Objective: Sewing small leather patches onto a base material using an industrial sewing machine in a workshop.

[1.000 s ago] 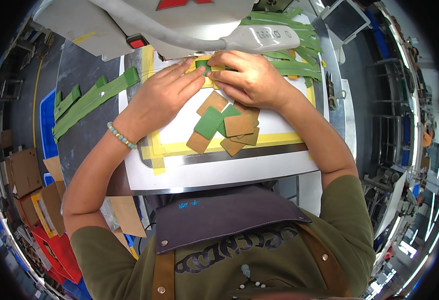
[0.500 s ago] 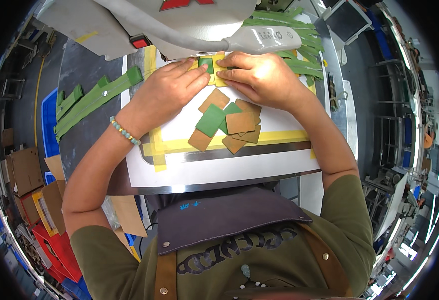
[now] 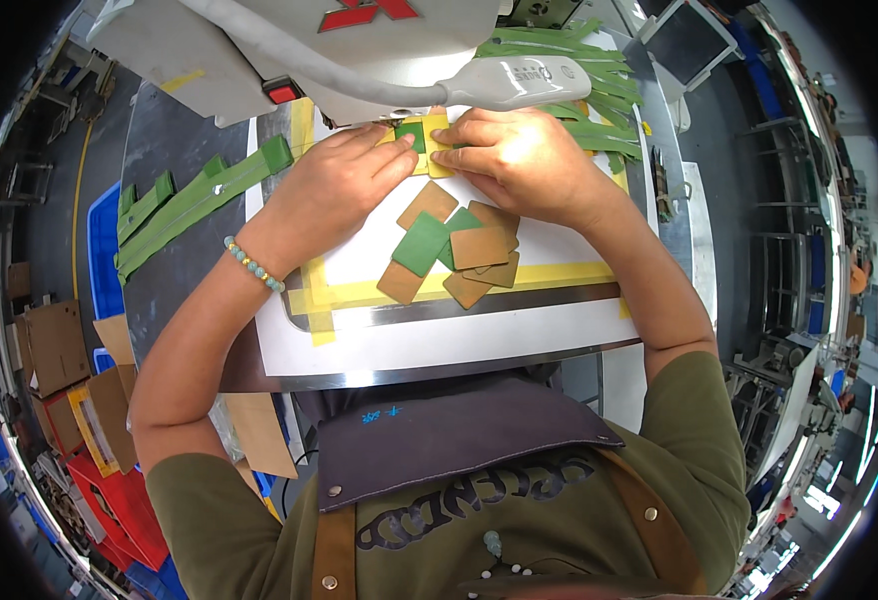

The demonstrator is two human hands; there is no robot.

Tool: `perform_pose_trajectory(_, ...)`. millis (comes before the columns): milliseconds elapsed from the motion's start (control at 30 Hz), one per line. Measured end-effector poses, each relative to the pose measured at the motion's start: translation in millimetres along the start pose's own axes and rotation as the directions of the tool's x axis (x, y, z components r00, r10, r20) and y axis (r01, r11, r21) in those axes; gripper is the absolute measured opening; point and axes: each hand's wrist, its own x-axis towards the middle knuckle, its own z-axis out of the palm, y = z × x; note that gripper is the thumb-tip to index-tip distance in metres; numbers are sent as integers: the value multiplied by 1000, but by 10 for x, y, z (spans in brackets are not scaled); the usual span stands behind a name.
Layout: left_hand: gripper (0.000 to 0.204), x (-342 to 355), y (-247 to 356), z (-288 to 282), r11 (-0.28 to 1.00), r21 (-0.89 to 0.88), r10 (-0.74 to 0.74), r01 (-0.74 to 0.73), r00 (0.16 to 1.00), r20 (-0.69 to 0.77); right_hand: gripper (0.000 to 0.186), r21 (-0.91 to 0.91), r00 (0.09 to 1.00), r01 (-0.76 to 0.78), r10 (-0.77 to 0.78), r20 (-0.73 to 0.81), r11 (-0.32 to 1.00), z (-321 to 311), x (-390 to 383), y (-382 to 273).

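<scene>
My left hand (image 3: 347, 170) rests its outstretched fingertips on the left side of a small yellow frame-like piece (image 3: 439, 150), under the white machine head. Lying within the yellow borders is a green patch (image 3: 411, 135). From the other side my right hand (image 3: 512, 158) presses its extended, slightly parted fingers on the yellow right-hand strip. My fingers partly hide the yellow piece. Just nearer to me lies a loose pile of rounded flat patches, some with the brown face (image 3: 480, 248) up and some with the green face (image 3: 420, 244) up.
The white machine (image 3: 399, 50) overhangs my hands, with a grey lamp (image 3: 519, 82) on a flexible neck. Long green strips (image 3: 199, 200) lie on the left of the table, and more green strips (image 3: 569, 65) at the back right. Yellow tape (image 3: 549, 275) borders the white work surface.
Both hands keep their places on the yellow piece, with at most a tiny finger shift. The whole view has moved slightly; the pile lies as before.
</scene>
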Motion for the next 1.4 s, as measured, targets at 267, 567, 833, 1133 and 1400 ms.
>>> perform_pose_trajectory(267, 31, -25, -51, -23, 1000, 10, -16, 16, 999, 32, 33, 5, 999, 25, -26, 42, 1000, -1, 30, 14)
perform_pose_trajectory(567, 33, -8, 25, 17, 998, -15, -65, 64, 996, -56, 36, 2, 1000, 15, -15, 0, 1000, 2, -90, -16)
perform_pose_trajectory(833, 28, -109, -12, 19, 937, -217, -273, 273, 961, 29, 37, 53, 997, -83, 82, 9, 995, 59, -175, -28)
perform_pose_trajectory(1133, 23, -342, -202, 17, 786, -458, -412, 415, 904, 112, 32, 88, 992, -122, 119, 35, 989, 98, -84, -45)
perform_pose_trajectory(1400, 24, -280, -116, 191, 536, -626, -701, 566, 711, 43, 31, 42, 978, -159, 163, -132, 986, 230, -132, 103)
